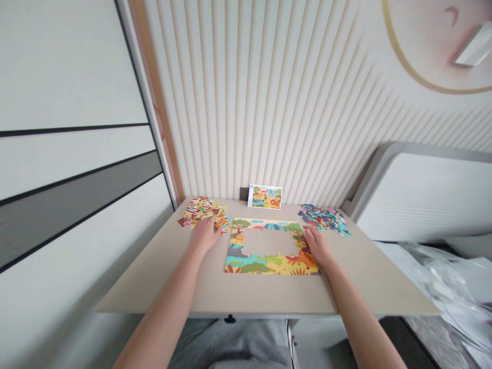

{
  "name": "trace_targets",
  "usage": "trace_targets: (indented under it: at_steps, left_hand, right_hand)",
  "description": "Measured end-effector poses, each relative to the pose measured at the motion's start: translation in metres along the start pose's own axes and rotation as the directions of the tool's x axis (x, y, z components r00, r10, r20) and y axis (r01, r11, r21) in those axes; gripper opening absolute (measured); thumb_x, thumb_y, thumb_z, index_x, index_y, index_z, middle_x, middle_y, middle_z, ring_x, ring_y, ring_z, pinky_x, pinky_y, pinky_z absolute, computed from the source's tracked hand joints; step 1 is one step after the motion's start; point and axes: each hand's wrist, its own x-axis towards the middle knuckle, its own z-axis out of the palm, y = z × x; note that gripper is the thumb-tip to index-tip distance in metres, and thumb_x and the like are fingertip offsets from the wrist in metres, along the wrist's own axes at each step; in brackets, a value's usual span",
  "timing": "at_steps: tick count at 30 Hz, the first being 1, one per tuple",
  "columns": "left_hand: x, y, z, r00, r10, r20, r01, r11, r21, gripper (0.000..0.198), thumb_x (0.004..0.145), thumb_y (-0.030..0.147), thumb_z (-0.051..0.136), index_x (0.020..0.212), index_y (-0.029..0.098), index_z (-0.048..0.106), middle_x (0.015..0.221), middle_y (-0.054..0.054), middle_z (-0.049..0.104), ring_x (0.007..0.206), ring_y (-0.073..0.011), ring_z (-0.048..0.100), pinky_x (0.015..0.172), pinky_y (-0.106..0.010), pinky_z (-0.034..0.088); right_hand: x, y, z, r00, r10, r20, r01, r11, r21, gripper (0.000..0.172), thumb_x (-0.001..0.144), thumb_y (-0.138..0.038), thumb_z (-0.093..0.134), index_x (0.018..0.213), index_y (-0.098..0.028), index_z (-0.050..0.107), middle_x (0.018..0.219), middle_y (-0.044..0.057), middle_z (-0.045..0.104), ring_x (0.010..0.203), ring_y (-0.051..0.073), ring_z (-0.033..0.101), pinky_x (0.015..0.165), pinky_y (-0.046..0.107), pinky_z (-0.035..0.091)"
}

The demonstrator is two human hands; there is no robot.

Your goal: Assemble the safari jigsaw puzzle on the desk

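On the beige surface (269, 293), a partly built jigsaw puzzle (271, 261) lies with its border around a bare centre, and a picture card (265, 197) stands behind it. The right hand (317, 246) rests open on the puzzle's right edge, the left hand (203, 236) open against a pile of red-and-yellow pieces (202, 211).

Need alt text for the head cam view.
Two bare hands at a partly built jigsaw puzzle, centre open, on a beige table. The left hand touches a pile of yellow and red pieces; the right hand rests on the puzzle's edge. A picture card stands behind it, a pile of blue pieces to the right.
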Motion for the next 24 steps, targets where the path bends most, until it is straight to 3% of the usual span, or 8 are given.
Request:
trace_targets:
  at_steps: [4, 11, 17, 24]
  left_hand:
    - [0.001, -0.004, 0.004, 1.0, -0.024, 0.002, 0.024, 1.0, 0.006, 0.045, 0.091, 0.039, 0.06, 0.13, 0.016, 0.057, 0.126, -0.018, 0.065, 0.121, -0.0323, 0.06, 0.101, -0.043, 0.046]
    - [0.004, 0.004, -0.001, 0.999, -0.007, -0.042, 0.006, 1.0, -0.026, 0.052, 0.088, 0.042, 0.066, 0.134, 0.019, 0.055, 0.13, -0.016, 0.063, 0.126, -0.0323, 0.055, 0.106, -0.045, 0.043]
    - [0.004, 0.029, -0.014, 0.966, 0.105, -0.235, -0.171, 0.944, -0.282, 0.054, 0.089, 0.039, 0.067, 0.138, 0.022, 0.051, 0.119, -0.01, 0.066, 0.119, -0.0291, 0.059, 0.108, -0.047, 0.044]
    - [-0.005, 0.05, -0.02, 0.955, 0.141, -0.26, -0.26, 0.819, -0.512, 0.047, 0.09, 0.044, 0.067, 0.132, 0.025, 0.056, 0.127, -0.01, 0.059, 0.116, -0.0271, 0.061, 0.104, -0.047, 0.052]
  right_hand:
    - [0.001, 0.001, -0.004, 0.996, 0.047, -0.077, -0.046, 0.999, 0.013, 0.064, 0.1, -0.058, 0.023, 0.131, -0.02, 0.064, 0.133, 0.015, 0.064, 0.127, 0.03, 0.056, 0.112, 0.048, 0.041]
    - [0.001, 0.003, -0.002, 0.995, 0.06, -0.084, -0.058, 0.998, 0.028, 0.058, 0.101, -0.055, 0.025, 0.127, -0.022, 0.066, 0.13, 0.012, 0.066, 0.126, 0.028, 0.057, 0.111, 0.046, 0.042]
    - [0.001, 0.003, -0.002, 0.996, 0.064, -0.062, -0.064, 0.998, 0.008, 0.061, 0.101, -0.055, 0.023, 0.131, -0.022, 0.064, 0.132, 0.012, 0.065, 0.127, 0.029, 0.056, 0.111, 0.046, 0.041]
    - [0.001, 0.0, -0.003, 0.996, 0.074, -0.053, -0.073, 0.997, 0.022, 0.061, 0.099, -0.057, 0.026, 0.13, -0.022, 0.066, 0.129, 0.012, 0.066, 0.125, 0.03, 0.057, 0.11, 0.047, 0.042]
